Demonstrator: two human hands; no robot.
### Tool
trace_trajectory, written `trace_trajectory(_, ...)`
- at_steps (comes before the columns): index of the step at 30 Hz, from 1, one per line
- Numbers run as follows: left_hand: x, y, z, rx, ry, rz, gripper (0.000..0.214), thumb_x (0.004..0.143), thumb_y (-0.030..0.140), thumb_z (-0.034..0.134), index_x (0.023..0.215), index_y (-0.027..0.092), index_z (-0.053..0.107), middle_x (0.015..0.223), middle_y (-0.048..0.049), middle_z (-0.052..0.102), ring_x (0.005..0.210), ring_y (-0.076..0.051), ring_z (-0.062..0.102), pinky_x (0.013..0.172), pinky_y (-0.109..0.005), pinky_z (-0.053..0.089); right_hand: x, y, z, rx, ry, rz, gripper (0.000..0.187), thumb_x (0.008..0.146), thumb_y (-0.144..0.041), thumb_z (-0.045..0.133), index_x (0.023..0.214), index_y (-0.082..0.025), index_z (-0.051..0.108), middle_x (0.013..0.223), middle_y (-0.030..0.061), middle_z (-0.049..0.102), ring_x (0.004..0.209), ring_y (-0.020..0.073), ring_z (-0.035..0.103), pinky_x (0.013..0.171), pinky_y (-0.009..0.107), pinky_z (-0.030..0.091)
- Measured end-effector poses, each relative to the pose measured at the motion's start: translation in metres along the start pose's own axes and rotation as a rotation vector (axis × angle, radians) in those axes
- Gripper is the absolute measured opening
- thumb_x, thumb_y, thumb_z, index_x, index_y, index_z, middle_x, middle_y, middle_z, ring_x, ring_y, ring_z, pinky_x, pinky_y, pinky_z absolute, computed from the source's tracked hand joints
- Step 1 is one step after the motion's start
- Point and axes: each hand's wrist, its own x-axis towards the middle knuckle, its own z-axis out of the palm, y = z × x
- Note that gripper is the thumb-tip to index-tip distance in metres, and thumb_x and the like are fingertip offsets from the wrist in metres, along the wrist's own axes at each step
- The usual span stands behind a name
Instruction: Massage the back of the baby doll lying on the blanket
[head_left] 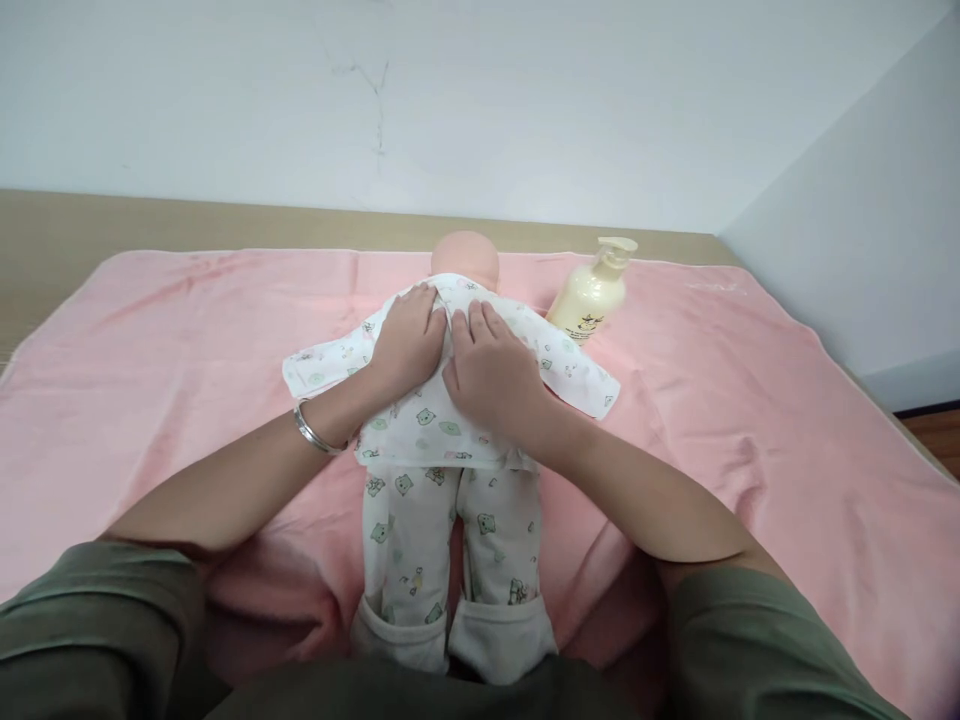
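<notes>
A baby doll [465,258] lies on a pink towel [150,380], head away from me, dressed in a white printed top [435,425] and matching trousers [409,540]. My left hand [409,335] lies flat on the doll's upper chest, fingers stretched toward the neck. My right hand [491,370] rests flat beside it on the top, fingers extended. Both palms press on the cloth and hold nothing. A silver bracelet [311,432] sits on my left wrist.
A cream pump bottle [592,295] lies tilted on the towel just right of the doll's head. The towel covers a wooden surface [112,220] against a white wall. The right wall meets it at the corner.
</notes>
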Motion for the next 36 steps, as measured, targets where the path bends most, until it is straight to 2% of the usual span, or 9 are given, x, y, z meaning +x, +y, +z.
trace_trajectory(3,-0.013,0.01,0.002,0.043,0.031,0.047,0.051,0.098,0.026,0.026,0.134,0.008,0.058,0.142,-0.0199,0.061,0.139,-0.03,0.054,0.125,-0.052,0.038,0.021,0.024,0.003,0.114,0.019,0.06,0.059,0.099,-0.025,0.033,0.149,0.004,0.044,0.158,0.0244,0.044,0.153,0.0335,0.037,0.129,0.052,0.031)
trace_trajectory(7,-0.024,0.02,0.003,-0.001,0.047,0.132,0.052,0.096,0.024,0.031,0.138,0.005,0.056,0.15,-0.0196,0.056,0.146,-0.029,0.048,0.129,-0.051,0.033,0.036,0.042,0.006,0.158,0.02,0.134,0.058,0.101,-0.031,0.033,0.147,0.002,0.047,0.157,0.0241,0.046,0.151,0.0354,0.039,0.126,0.057,0.032)
trace_trajectory(11,-0.012,0.012,0.003,-0.047,0.0,0.005,0.05,0.095,0.025,0.032,0.137,0.016,0.058,0.15,-0.0132,0.057,0.145,-0.029,0.049,0.126,-0.053,0.037,0.017,0.021,0.004,0.06,0.049,0.119,0.06,0.102,-0.029,0.032,0.152,0.003,0.04,0.159,0.0277,0.041,0.151,0.0403,0.037,0.125,0.061,0.031)
trace_trajectory(16,-0.002,0.002,0.003,-0.083,0.035,-0.051,0.044,0.096,0.026,0.031,0.126,0.022,0.063,0.134,-0.0125,0.067,0.131,-0.03,0.057,0.117,-0.055,0.044,-0.004,-0.004,0.005,0.043,0.061,0.022,0.06,0.101,-0.029,0.036,0.156,-0.005,0.039,0.166,0.0223,0.033,0.156,0.0423,0.026,0.125,0.068,0.025)
trace_trajectory(19,-0.009,0.008,0.001,-0.043,0.027,0.012,0.046,0.099,0.026,0.025,0.128,0.019,0.06,0.138,-0.0146,0.064,0.133,-0.029,0.056,0.119,-0.053,0.042,0.008,0.013,0.01,0.158,0.063,-0.033,0.059,0.095,-0.022,0.037,0.151,-0.005,0.046,0.163,0.0183,0.039,0.157,0.0351,0.027,0.129,0.063,0.023)
trace_trajectory(23,-0.019,0.017,-0.004,0.029,-0.024,0.135,0.053,0.098,0.025,0.027,0.14,0.004,0.051,0.152,-0.022,0.053,0.147,-0.032,0.045,0.126,-0.054,0.034,0.033,0.049,0.014,0.298,0.097,-0.077,0.049,0.094,-0.023,0.037,0.135,-0.012,0.061,0.156,0.013,0.051,0.152,0.0264,0.04,0.128,0.052,0.034)
trace_trajectory(27,-0.009,0.012,-0.004,-0.078,-0.023,0.021,0.051,0.095,0.029,0.035,0.137,0.012,0.058,0.148,-0.0154,0.058,0.144,-0.031,0.049,0.127,-0.053,0.036,0.033,0.05,0.002,0.28,0.137,0.018,0.046,0.095,-0.024,0.038,0.134,-0.012,0.061,0.153,0.0148,0.054,0.146,0.0277,0.048,0.124,0.05,0.04)
trace_trajectory(32,0.004,-0.001,0.003,-0.347,0.025,-0.111,0.051,0.09,0.03,0.04,0.134,0.018,0.062,0.147,-0.0084,0.062,0.139,-0.025,0.054,0.126,-0.046,0.038,0.018,0.025,-0.011,0.219,0.229,-0.061,0.052,0.096,-0.02,0.035,0.146,-0.017,0.05,0.166,0.0086,0.038,0.157,0.0248,0.031,0.128,0.052,0.035)
trace_trajectory(36,0.0,-0.001,0.007,-0.312,0.091,-0.126,0.049,0.092,0.031,0.038,0.132,0.018,0.063,0.144,-0.0077,0.064,0.137,-0.023,0.056,0.126,-0.045,0.039,0.021,0.025,-0.001,0.2,0.175,-0.005,0.053,0.098,-0.022,0.033,0.147,-0.012,0.051,0.162,0.0132,0.042,0.157,0.0295,0.031,0.129,0.057,0.03)
